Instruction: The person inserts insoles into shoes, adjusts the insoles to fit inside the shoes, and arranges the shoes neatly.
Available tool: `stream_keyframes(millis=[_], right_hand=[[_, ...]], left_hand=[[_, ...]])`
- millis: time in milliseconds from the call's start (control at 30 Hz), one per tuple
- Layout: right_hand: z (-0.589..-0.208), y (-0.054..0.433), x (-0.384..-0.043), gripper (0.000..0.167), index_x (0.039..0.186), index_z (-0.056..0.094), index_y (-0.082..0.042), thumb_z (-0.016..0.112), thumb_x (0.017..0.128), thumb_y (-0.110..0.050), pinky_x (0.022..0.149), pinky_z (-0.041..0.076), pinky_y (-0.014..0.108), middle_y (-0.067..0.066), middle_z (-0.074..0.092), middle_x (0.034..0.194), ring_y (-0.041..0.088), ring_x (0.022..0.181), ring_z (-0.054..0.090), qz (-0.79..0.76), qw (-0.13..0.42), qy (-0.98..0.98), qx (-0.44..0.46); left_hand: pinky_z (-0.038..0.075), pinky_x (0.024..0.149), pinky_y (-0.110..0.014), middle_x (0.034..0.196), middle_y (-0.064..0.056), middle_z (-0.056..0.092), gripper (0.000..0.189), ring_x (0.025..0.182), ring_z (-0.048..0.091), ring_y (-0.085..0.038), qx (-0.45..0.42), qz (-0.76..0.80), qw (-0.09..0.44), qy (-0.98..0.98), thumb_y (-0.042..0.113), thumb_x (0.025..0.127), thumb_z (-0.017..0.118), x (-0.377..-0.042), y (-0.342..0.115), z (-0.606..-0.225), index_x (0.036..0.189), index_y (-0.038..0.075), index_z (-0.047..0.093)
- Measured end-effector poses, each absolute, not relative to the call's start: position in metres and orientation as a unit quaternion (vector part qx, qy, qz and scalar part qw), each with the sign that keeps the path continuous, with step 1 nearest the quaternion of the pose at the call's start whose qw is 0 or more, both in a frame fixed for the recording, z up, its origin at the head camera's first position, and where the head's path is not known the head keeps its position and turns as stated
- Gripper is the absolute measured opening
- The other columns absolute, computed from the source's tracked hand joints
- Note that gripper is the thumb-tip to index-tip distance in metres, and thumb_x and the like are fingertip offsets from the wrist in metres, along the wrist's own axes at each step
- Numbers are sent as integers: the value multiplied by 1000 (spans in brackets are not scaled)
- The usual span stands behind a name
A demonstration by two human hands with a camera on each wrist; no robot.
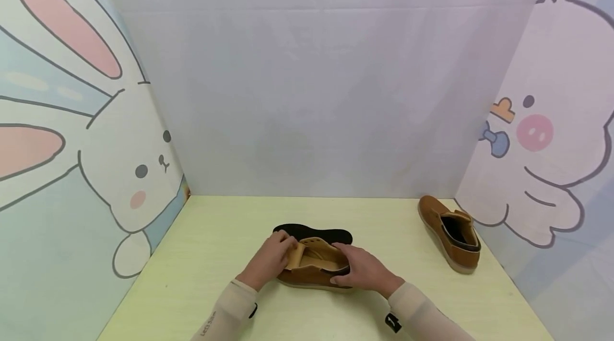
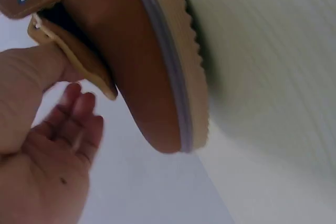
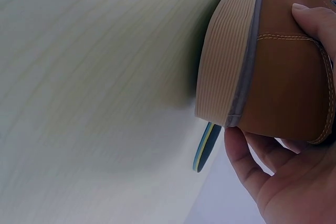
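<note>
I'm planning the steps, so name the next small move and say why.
Probably the right hand should leave the held brown shoe and reach for the black insole. The insole lies just beyond that shoe, its right end close to the right hand, while the left hand holds the tongue folded forward, leaving the opening exposed.

Pale yellow-green tabletop (image 1: 216, 240), brown shoe (image 1: 307, 277), black insole (image 1: 331, 235) behind it, second shoe (image 1: 446, 237) at right
</note>
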State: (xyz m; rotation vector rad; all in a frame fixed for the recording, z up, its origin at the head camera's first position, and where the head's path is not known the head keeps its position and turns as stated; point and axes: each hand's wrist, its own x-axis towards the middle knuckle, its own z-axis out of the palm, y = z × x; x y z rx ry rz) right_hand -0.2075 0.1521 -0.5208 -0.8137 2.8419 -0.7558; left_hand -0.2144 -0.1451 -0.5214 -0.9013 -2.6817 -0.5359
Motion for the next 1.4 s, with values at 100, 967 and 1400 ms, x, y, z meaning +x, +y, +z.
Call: stream_keyframes(millis=[100,967,1400], right_hand=[[-521,152,-207,90,149,48,-6,82,81,-53,92,53,45,5,61,134,23,113,62,-251,47,929,-267],[-513,154,-204,103,160,32,-12,77,82,-63,95,52,49,11,49,147,29,126,56,-232,76,928,-282],[-505,149,-209,65,161,30,-14,57,105,-32,97,52,46,8,41,154,24,125,57,-194,-7,906,-376]], left_hand=[[54,87,-30,117,-2,57,26,104,53,-17,-358,-183,134,-906,-2,96,66,-214,-139,-520,115,14,73],[48,103,-45,141,-5,52,71,128,52,-25,-322,-210,19,-923,67,96,53,-206,-144,-522,142,13,61],[43,108,-49,161,2,35,81,141,41,-24,-364,-189,46,-911,67,94,55,-204,-145,-518,157,17,42]])
